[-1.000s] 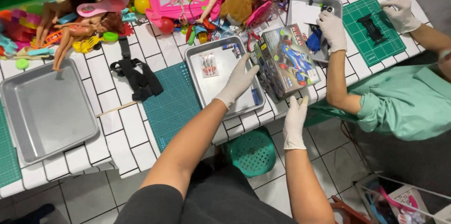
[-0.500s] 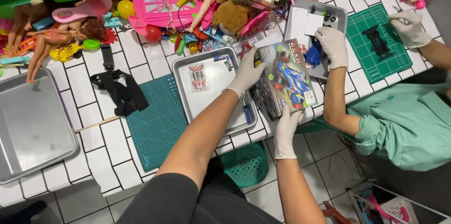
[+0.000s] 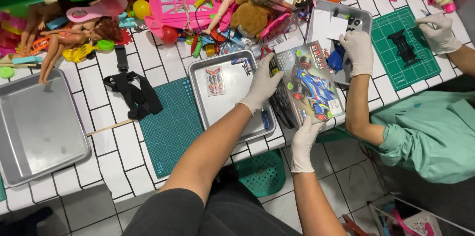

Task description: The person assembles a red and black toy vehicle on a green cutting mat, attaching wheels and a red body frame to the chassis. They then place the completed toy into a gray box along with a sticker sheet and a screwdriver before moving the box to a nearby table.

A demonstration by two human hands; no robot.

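Observation:
A grey toy-car kit box (image 3: 309, 83) with a blue racing car pictured on its lid lies tilted at the white tiled table's near edge. My right hand (image 3: 305, 138), in a white glove, grips its near corner from below. My gloved left hand (image 3: 262, 83) presses against the box's left side, over the right rim of a metal tray (image 3: 200, 98). In that tray lie a small sticker sheet (image 3: 215, 80) and a few small parts.
A co-worker in a green shirt sits at right, one gloved hand (image 3: 357, 52) in a second tray (image 3: 365, 19), the other (image 3: 438, 32) by a green mat (image 3: 426, 66). A green cutting mat (image 3: 170, 125), black strap (image 3: 134, 93), empty tray (image 3: 37, 128), and piled toys (image 3: 173, 3) surround.
My view has shifted, so everything sits further right and lower. My hands stay on the kit box, which has turned slightly toward me.

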